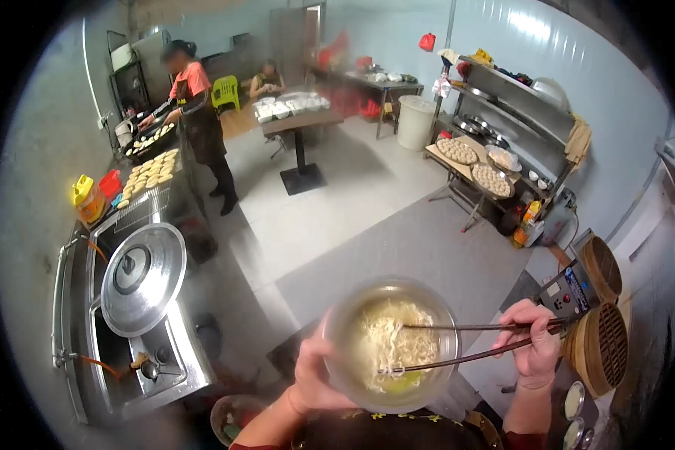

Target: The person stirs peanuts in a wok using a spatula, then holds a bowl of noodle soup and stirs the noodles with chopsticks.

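Note:
A round metal bowl [448, 341] is held up in front of the body, with pale noodles [397, 341] and some liquid inside. My left hand [316, 375] grips the bowl's left side, fingers partly hidden by its wall. In my right hand [534, 341], to the right of the bowl, is a pair of long dark chopsticks [476, 327]. Their tips are apart and reach in among the noodles.
A steel stove [191, 352] with a large metal lid [144, 279] stands at left. Bamboo steamers [611, 349] are close on the right. Farther off are a co-worker [195, 105] by a griddle, a seated person [268, 79], a table [304, 122] and shelves [510, 109].

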Demonstrator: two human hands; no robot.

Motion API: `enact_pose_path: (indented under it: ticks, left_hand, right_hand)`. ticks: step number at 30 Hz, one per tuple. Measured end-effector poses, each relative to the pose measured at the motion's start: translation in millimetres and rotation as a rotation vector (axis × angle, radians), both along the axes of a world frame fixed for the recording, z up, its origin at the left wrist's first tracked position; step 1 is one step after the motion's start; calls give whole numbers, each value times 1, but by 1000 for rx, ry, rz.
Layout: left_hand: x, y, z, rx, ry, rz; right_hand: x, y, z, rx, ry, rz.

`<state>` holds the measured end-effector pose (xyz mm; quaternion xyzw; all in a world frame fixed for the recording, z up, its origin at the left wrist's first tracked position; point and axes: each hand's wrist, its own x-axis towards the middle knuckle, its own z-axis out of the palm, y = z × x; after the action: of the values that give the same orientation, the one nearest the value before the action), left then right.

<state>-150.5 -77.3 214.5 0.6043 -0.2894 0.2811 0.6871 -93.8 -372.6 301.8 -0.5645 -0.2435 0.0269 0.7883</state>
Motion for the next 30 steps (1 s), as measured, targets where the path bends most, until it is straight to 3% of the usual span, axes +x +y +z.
enact_pose_path:
  ticks: [3,6,9,12,15,20,30]
  left_hand:
    - [2,2,4,8,-7,15]
    - [8,4,8,34,-65,-39]
    - [6,4,15,11,38,-47]
    - [8,3,22,-16,20,-100]
    - [7,2,28,133,16,-43]
    - [-2,-11,20,-46,16,-111]
    - [-6,-6,21,35,-34,-67]
  right_hand:
    - [-1,6,4,-195,-41,-59]
    - [4,10,-12,-109,-62,-18]
    - [7,19,-22,-15,-87,22]
    - [8,21,-28,70,19,-78]
    - [10,20,-26,126,95,-142]
    - [12,13,-23,190,143,-175]
    - [10,3,-4,273,139,-144]
